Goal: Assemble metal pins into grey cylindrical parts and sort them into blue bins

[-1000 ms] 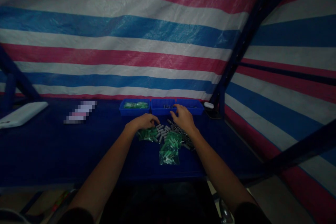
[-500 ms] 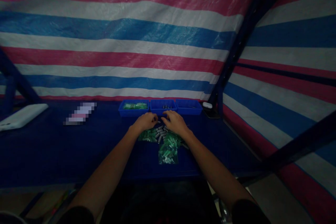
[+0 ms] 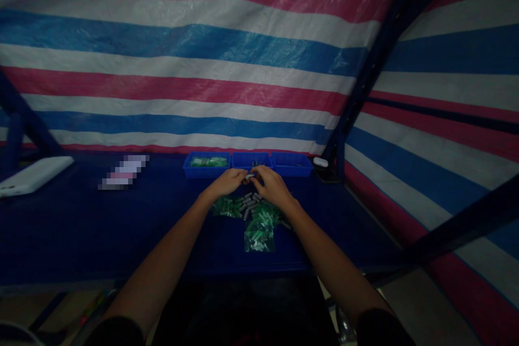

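In the head view my left hand (image 3: 229,181) and my right hand (image 3: 271,185) meet over the table, just in front of the blue bins. A small pale cylindrical piece (image 3: 249,176) is pinched between the fingertips of both hands; its exact kind is too small to make out. Below the hands lies a loose pile of small silver-grey cylinders (image 3: 248,205). Green pieces in a clear plastic bag (image 3: 259,240) lie on the near side of the pile. Another clear bag of green pieces (image 3: 227,206) is at its left, under my left wrist.
Three blue bins stand in a row behind my hands: a left bin (image 3: 206,172) with green bagged pieces, a middle bin (image 3: 239,165) with small metal parts, and a right bin (image 3: 292,173) with a thin item. A white device (image 3: 38,175) lies far left; a white case (image 3: 320,162) sits right.
Both hands have come together, and the small pale piece now shows between their fingertips. The pile and bags have stayed in place; the view has shifted slightly.
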Tool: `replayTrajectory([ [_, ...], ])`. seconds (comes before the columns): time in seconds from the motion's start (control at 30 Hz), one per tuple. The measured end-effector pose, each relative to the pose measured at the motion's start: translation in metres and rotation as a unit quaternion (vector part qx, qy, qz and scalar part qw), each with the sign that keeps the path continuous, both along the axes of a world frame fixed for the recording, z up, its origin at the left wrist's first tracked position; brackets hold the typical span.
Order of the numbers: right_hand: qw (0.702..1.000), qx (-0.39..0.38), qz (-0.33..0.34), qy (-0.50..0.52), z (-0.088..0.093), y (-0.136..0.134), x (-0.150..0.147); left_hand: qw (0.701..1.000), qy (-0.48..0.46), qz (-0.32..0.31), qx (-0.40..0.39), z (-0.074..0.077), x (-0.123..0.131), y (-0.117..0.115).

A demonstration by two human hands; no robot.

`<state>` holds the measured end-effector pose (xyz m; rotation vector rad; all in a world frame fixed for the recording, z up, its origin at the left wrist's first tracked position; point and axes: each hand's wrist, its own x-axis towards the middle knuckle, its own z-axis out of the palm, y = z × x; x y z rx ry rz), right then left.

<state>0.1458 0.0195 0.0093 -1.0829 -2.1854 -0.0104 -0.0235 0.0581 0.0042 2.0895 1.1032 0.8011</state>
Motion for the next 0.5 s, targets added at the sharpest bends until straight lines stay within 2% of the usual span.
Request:
replayTrajectory([
  [0.13, 1.0, 0.009, 0.0, -0.001, 0.0, 0.001, 0.003, 0.999, -0.029, 0.004, -0.015, 0.002, 0.002, -0.002],
  [0.4, 0.999, -0.008, -0.043, 0.024, -0.004, 0.005, 0.003, 0.995, -0.03, 0.02, 0.09, 0.011, 0.005, -0.015],
  [0.5, 0.998, -0.028, -0.038, 0.046, -0.001, 0.004, 0.003, 0.994, -0.025, 0.032, 0.106, 0.012, 0.006, -0.016],
])
